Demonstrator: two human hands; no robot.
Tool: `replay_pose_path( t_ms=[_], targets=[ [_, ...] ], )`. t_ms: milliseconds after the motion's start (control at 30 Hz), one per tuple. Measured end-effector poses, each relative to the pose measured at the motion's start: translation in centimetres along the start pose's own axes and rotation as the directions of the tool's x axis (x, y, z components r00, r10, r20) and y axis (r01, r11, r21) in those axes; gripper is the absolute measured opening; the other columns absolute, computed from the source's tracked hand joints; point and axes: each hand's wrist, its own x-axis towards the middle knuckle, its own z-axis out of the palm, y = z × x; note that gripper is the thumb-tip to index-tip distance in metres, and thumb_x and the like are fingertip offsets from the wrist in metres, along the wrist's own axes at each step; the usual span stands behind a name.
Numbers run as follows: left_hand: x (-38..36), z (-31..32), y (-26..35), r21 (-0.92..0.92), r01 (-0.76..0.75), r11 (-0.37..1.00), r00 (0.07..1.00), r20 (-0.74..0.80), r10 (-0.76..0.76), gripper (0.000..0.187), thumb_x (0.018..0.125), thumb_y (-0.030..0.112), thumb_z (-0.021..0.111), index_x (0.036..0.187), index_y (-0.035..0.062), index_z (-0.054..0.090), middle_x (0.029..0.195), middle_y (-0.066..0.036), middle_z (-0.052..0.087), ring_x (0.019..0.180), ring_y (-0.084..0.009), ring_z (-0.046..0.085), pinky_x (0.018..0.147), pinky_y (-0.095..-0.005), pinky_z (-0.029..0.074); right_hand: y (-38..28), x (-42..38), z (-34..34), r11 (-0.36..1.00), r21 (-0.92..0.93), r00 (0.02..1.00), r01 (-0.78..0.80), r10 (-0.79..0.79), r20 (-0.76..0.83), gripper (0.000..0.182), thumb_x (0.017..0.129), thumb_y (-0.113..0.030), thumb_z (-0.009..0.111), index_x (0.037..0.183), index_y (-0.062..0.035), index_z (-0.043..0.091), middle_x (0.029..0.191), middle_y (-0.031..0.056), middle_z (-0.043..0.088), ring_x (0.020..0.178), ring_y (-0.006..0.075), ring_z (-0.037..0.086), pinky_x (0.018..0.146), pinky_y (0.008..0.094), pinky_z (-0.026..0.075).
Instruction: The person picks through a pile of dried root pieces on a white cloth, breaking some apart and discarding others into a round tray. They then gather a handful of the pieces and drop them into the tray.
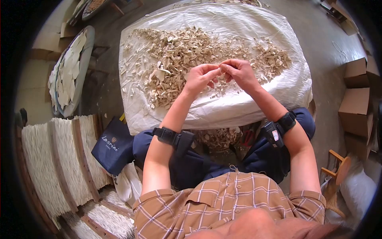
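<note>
Loose beige and brown flakes (175,51) lie heaped across a white cloth (254,20) on the table in front of me. Above the near part of the heap, my left hand (202,78) and my right hand (240,73) meet at their fingertips. Both hands have thumb and fingers pressed together in a pinch. Whatever lies between the fingertips is too small to make out. A paler, larger flake (158,75) rests in the heap left of my left hand.
A container of flakes (221,137) stands below the table edge between my knees. At the left are a dark blue bag (113,145), stacked pale sheets (38,159) and a round tray (89,51). Cardboard boxes (354,109) and a wooden stool (343,170) stand at the right.
</note>
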Motion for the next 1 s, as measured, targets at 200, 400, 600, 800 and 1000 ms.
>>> replay_pose_path(
  t_ms=[200,400,600,800,1000],
  targets=[
    [-0.4,-0.8,0.0,-0.120,0.043,0.992,0.999,-0.007,-0.044,0.017,0.080,0.013,0.057,0.090,-0.0004,0.059,0.074,-0.005,0.060,0.055,-0.0053,0.051,0.047,-0.0182,0.044,-0.1,-0.2,0.2,0.946,-0.270,0.977,0.180,-0.204,-0.062,0.013,0.079,-0.010,0.054,0.088,-0.0024,0.060,0.072,0.0062,0.058,0.056,0.0119,0.055,0.050,0.0228,0.046],
    [-0.8,-0.4,0.1,-0.013,-0.005,1.000,1.000,-0.011,0.004,0.015,0.080,0.011,0.056,0.089,-0.0011,0.059,0.072,-0.004,0.060,0.054,-0.0048,0.051,0.047,-0.0184,0.043,-0.3,-0.9,0.2,0.489,-0.714,0.777,0.501,-0.618,0.121,0.006,0.077,-0.010,0.054,0.081,-0.0087,0.059,0.073,0.0076,0.055,0.061,0.0229,0.057,0.051,0.0289,0.047],
    [-0.8,0.0,-0.5,0.089,-0.014,0.996,1.000,-0.021,0.016,0.015,0.080,0.011,0.056,0.088,-0.0009,0.059,0.073,-0.004,0.058,0.056,-0.0048,0.050,0.047,-0.0186,0.044,-0.5,-1.6,0.2,0.247,-0.822,0.752,0.514,-0.591,0.292,0.004,0.075,-0.010,0.053,0.077,-0.0066,0.055,0.069,0.0080,0.051,0.059,0.0236,0.056,0.049,0.0324,0.046],
    [-0.8,0.2,-0.6,-0.157,0.099,0.983,0.994,0.070,-0.089,0.014,0.081,0.013,0.055,0.088,0.0004,0.057,0.072,-0.002,0.056,0.055,-0.0049,0.050,0.048,-0.0196,0.046,0.4,-1.3,0.7,0.666,-0.658,0.880,0.352,-0.475,-0.010,0.010,0.076,-0.010,0.049,0.080,-0.0019,0.054,0.064,0.0088,0.052,0.051,0.0195,0.052,0.045,0.0270,0.044],
    [-0.8,0.5,-0.3,-0.306,0.165,0.938,0.984,0.109,-0.138,0.015,0.080,0.013,0.056,0.088,0.0014,0.057,0.071,-0.002,0.057,0.054,-0.0053,0.050,0.047,-0.0204,0.045,-0.2,-0.7,-1.1,0.899,0.352,0.949,-0.262,0.306,-0.075,0.011,0.079,-0.012,0.049,0.079,-0.0020,0.054,0.062,0.0003,0.049,0.050,0.0079,0.047,0.043,0.0234,0.042]
  ],
)
